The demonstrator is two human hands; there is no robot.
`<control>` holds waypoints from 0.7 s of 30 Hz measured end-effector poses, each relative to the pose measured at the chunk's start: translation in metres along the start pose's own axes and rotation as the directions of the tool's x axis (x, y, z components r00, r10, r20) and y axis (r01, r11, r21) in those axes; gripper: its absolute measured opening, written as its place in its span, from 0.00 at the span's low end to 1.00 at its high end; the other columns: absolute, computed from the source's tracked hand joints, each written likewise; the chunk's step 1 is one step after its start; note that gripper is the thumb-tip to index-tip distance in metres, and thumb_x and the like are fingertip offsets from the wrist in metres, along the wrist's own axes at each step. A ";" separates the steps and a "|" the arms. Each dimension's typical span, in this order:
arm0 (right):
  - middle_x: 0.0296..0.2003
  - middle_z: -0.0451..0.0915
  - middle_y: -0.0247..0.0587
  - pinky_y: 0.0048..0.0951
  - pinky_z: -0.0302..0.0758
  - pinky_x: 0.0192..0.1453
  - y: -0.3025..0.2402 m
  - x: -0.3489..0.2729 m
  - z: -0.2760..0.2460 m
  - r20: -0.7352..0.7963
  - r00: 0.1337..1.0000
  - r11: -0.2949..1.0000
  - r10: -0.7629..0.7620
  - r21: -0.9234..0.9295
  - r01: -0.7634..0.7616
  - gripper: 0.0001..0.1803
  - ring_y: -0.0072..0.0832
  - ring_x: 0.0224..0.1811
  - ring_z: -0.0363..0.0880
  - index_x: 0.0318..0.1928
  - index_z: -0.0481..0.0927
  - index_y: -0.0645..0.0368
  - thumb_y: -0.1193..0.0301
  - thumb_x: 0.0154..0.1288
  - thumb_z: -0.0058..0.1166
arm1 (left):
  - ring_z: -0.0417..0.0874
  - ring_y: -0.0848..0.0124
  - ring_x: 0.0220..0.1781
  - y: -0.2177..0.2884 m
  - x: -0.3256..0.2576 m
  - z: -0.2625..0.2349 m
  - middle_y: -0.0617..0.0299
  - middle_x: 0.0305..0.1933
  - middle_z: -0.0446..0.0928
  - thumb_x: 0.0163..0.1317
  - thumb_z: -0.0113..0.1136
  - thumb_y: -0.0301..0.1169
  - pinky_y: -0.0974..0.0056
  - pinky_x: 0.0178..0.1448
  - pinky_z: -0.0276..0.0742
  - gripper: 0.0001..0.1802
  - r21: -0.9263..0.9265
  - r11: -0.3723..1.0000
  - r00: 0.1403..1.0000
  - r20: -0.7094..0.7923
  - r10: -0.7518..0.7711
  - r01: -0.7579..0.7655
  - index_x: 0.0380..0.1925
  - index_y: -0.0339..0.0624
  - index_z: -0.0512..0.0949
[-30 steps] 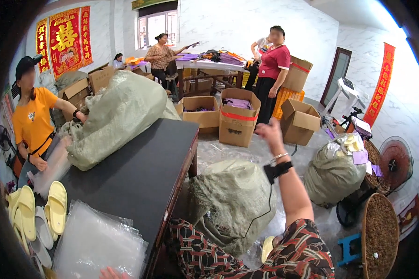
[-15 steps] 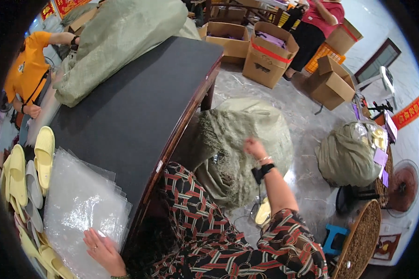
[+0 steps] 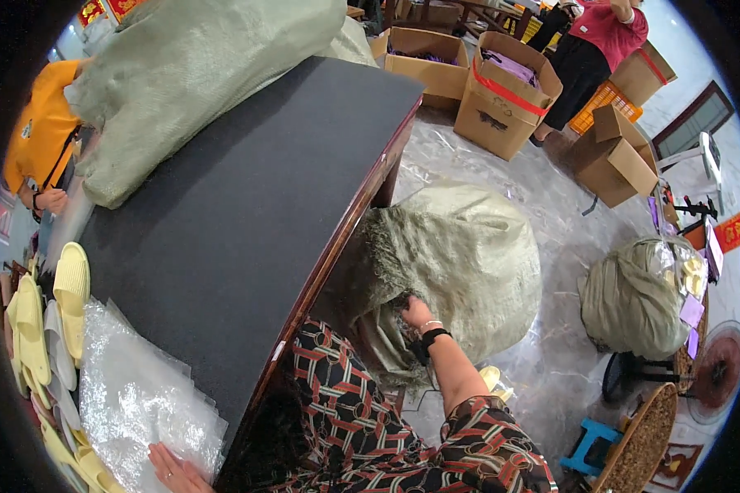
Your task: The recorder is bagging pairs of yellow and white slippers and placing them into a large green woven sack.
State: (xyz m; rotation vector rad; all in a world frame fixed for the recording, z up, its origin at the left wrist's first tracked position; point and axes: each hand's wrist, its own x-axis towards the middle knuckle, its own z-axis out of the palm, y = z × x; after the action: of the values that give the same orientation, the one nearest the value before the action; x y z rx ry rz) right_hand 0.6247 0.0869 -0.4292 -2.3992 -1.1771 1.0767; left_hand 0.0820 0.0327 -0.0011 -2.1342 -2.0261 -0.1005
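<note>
Through the head view I see the left hand [image 3: 177, 470] lying flat, gripping nothing, on the clear plastic bags [image 3: 140, 374] atop the dark table [image 3: 230, 205], probably steadying their slippery stack; the right hand [image 3: 417, 312] curls at the frayed mouth of the woven sack [image 3: 477, 255], grip hidden, so I cannot tell

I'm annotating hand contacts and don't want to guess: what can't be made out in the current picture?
Head view:
Right hand: too small and shadowed to show whether it grips the floor sack.
Sack contents: hidden by its woven cloth.
Left hand: wrist cut off by the lower edge.
Clear plastic bags: overlapping and too see-through to count.
Orange-shirted co-worker: head cut off by the dark fisheye rim.
</note>
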 end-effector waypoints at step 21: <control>0.55 0.70 0.78 0.50 0.64 0.65 0.055 0.071 -0.320 -0.816 0.568 0.983 0.106 0.173 0.065 0.38 0.63 0.60 0.69 0.60 0.64 0.79 0.53 0.66 0.50 | 0.62 0.39 0.70 0.011 0.011 -0.002 0.36 0.69 0.64 0.76 0.37 0.43 0.44 0.73 0.55 0.30 -0.049 0.999 1.000 0.017 0.016 -0.015 0.67 0.29 0.63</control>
State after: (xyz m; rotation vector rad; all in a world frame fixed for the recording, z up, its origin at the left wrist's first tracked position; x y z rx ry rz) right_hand 0.9138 0.1335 -0.2717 -2.2838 -0.6471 -0.0470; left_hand 0.0941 0.0424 0.0021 -2.1866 -2.0363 -0.1311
